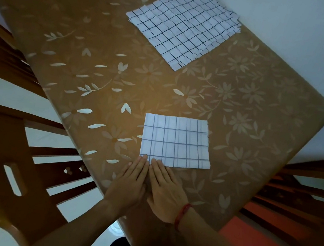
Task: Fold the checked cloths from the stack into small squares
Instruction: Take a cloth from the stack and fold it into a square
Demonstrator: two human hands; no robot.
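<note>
Both hands (130, 185) (164, 194) at edge of cloth (176, 141)

Far corner of the stack (183, 23) beyond the top edge; lower cloths (236, 27) mere slivers along its right side.

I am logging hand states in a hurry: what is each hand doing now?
Left hand: open, flat, fingertips at the near edge of the folded cloth.
Right hand: open, flat, holding nothing.

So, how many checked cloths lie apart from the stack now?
1: the folded cloth lies before the person, with the left hand and the right hand flat at its near edge. The stack lies farther back; none seems hidden.
</note>
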